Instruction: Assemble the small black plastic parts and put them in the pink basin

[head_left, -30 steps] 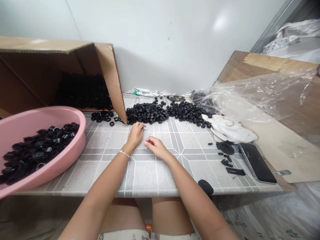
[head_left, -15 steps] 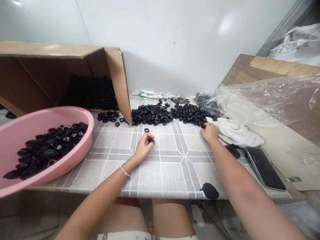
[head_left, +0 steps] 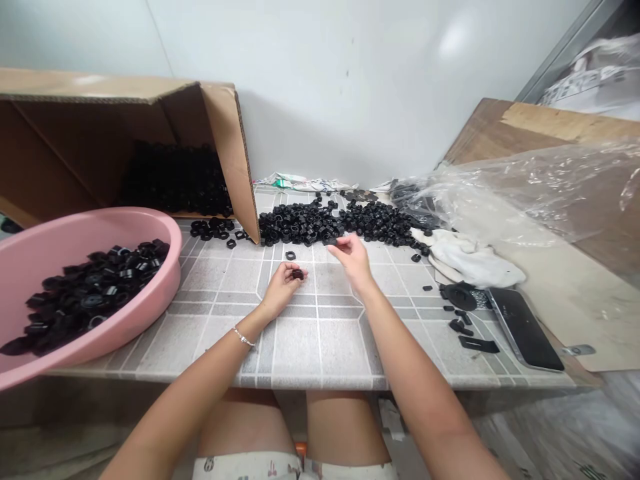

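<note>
My left hand (head_left: 283, 287) is pinched shut on a black ring (head_left: 298, 274), held just above the tabletop. Another black ring (head_left: 291, 255) lies loose beyond its fingers. To the right, my right hand (head_left: 351, 260) has thumb and fingers closed on a small black part at the fingertips; its shape blurs into the dark pile behind. Two adjoining heaps of small black rings and parts, a left heap (head_left: 300, 223) and a right heap (head_left: 380, 223), lie along the back of the table.
At left, a pink basin (head_left: 175, 247) holds many black rings, before a cardboard box (head_left: 227, 133) on its side with more inside. A white cloth (head_left: 475, 263), phone (head_left: 525, 327), black scraps (head_left: 479, 344) and clear plastic sheet (head_left: 525, 180) occupy the right.
My right hand has moved left from the right end of the heap to near my left hand, with a small black part at its fingertips. My left hand stays closed on its ring.
</note>
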The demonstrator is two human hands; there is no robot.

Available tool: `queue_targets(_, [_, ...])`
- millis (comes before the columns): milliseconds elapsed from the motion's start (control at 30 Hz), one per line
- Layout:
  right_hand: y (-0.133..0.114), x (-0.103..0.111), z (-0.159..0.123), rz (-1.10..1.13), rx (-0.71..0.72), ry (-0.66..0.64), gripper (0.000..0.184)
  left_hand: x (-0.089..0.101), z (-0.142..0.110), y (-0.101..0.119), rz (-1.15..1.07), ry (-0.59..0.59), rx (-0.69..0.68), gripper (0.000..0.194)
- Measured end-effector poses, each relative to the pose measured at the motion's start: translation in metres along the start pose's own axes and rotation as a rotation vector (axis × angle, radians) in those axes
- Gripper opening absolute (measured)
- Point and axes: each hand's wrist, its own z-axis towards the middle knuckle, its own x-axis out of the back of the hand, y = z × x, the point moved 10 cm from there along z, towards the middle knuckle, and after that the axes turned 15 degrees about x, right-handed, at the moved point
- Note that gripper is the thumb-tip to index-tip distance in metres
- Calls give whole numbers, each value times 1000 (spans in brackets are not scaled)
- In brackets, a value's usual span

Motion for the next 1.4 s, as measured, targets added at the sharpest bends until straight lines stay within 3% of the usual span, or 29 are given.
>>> queue_targets(133, [4, -53, -31, 298, -170, 16, 37, 7, -4, 0, -66, 7, 47, 30])
queue_targets(233, [14, -70, -47, 320, -243, -79, 32, 12, -5, 3, -91, 15, 29, 31])
queue_targets(367, [18, -81, -58, 287, -217, -223, 27, 18, -1, -2, -160, 24, 65, 36])
queue_targets(533, [12, -89, -62, 140, -122, -303, 21, 24, -1, -5, -173, 70, 80, 50])
queue_targets(700, [6, -97, -65, 193, -128, -353, 20, 33, -2, -4, -247, 128, 43, 55])
queue_targets(833, [7, -87, -60, 244, -168, -249, 25, 28, -2, -4, -345, 69, 62, 47])
queue_targets(933, [8, -81, -56, 258, -204, -217, 28, 19, -4, 1, -299, 5, 54, 41])
queue_targets(1233, [6, -82, -56, 258, -207, -343, 26, 21, -3, -6, -208, 35, 75, 40])
queue_targets(1400, [8, -79, -57, 213, -182, -312, 29, 21, -7, -4, -125, 59, 73, 41])
